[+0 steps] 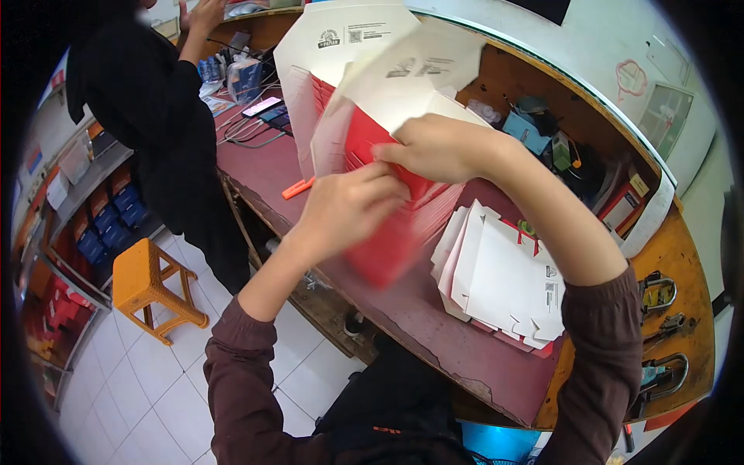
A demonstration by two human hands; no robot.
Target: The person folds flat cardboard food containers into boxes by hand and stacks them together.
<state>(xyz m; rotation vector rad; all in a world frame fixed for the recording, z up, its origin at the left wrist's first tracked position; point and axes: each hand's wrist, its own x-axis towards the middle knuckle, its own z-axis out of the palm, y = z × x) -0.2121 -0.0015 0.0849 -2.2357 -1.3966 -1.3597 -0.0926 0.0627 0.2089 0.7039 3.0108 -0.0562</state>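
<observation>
A red and white cardboard box (380, 260) is held up over the table in front of me, blurred by motion, its white flap raised. My right hand (446, 147) is closed on the box's upper edge. Close beside it, my left hand (353, 205) has its fingers bent against the red side, the tips partly smeared. Behind stand more red and white boxes (329, 58), nested together. Right of my hands lies a stack of flattened white and red boxes (508, 271). An orange pen-like object (297, 188) rests left of the held box.
A person in black (147, 116) stands at the left, near an orange stool (136, 271). Phones (263, 107) and cables lie on the maroon tabletop (465, 364). Padlocks (659, 294) sit along the wooden edge at right. A cluttered shelf (496, 70) runs behind.
</observation>
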